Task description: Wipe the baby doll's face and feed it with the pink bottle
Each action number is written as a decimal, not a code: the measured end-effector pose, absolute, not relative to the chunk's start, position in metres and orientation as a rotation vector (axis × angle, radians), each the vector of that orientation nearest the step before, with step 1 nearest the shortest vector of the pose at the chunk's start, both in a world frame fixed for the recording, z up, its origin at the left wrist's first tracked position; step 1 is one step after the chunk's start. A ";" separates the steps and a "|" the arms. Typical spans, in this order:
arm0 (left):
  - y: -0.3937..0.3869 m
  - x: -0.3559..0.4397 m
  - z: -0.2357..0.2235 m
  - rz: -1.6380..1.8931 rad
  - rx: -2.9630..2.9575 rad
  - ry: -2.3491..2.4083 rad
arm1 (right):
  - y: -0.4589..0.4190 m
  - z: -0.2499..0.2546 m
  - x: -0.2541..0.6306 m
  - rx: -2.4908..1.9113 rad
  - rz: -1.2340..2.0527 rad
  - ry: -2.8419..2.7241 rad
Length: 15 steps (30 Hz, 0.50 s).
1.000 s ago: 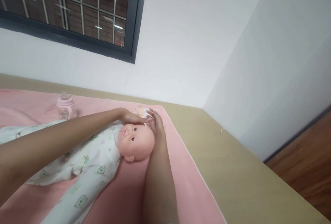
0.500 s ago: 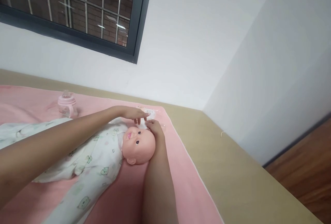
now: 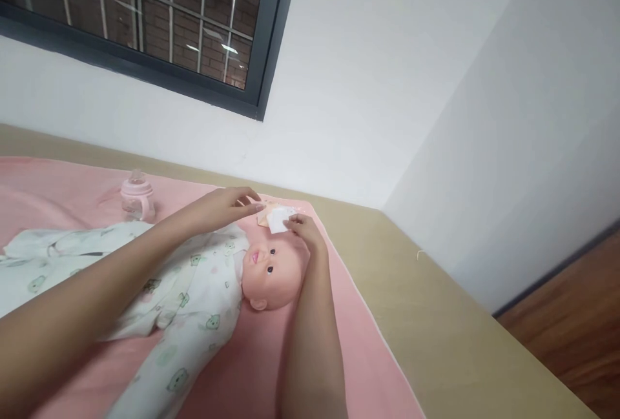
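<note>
White sheet (image 3: 279, 220) beyond doll (image 3: 213, 303), bottle (image 3: 137, 201), window (image 3: 145, 15)

One left hand (image 3: 223, 206) and one right hand (image 3: 307, 230) make two hands in view. There is one doll (image 3: 283, 283), with two eyes (image 3: 270, 269) and one visible ear (image 3: 258, 304), in one printed garment (image 3: 208, 299); one bottle (image 3: 133, 203) with one visible handle (image 3: 146, 207); one white sheet (image 3: 278, 220); one peach-toned packet (image 3: 263, 219); one pink cloth (image 3: 252, 367); one surface (image 3: 397, 296); one window (image 3: 184, 19).
</note>
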State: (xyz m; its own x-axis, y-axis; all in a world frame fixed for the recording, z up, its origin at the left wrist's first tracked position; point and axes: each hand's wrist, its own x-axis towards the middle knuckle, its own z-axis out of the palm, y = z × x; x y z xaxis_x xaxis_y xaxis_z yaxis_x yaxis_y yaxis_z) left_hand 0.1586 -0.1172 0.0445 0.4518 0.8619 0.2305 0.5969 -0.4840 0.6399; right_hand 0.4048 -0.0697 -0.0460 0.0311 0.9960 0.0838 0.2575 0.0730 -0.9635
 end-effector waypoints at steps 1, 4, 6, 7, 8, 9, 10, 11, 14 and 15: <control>-0.118 0.157 0.043 0.767 2.195 1.225 | -0.074 -0.034 0.403 -1.313 0.968 -1.436; -0.120 0.156 0.036 0.833 2.098 1.228 | -0.088 0.001 0.393 -1.218 0.955 -1.563; -0.120 0.155 0.032 0.876 2.029 1.203 | -0.099 0.021 0.381 -1.187 0.967 -1.670; -0.120 0.155 0.031 0.895 1.999 1.191 | -0.104 0.029 0.375 -1.176 0.981 -1.725; -0.120 0.155 0.030 0.912 1.977 1.186 | -0.110 0.036 0.368 -1.170 1.000 -1.775; -0.120 0.155 0.029 0.928 1.973 1.181 | -0.115 0.042 0.361 -1.165 1.020 -1.819; -0.119 0.155 0.029 0.946 1.989 1.174 | -0.120 0.047 0.355 -1.159 1.037 -1.857; -0.118 0.154 0.029 0.963 2.022 1.155 | -0.125 0.052 0.349 -1.149 1.049 -1.888; -0.116 0.150 0.032 0.982 2.138 1.018 | -0.138 0.061 0.334 -1.113 1.053 -1.957; -0.116 0.148 0.033 0.984 2.158 0.976 | -0.140 0.063 0.332 -1.104 1.050 -1.971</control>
State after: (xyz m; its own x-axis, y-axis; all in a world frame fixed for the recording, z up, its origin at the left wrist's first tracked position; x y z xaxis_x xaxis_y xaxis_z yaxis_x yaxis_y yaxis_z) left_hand 0.1483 -0.1156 0.0330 0.4634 0.7978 0.3857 0.3789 -0.5719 0.7276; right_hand 0.3319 -0.1399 0.0632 -0.4428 0.8850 0.1437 0.3746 0.3282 -0.8671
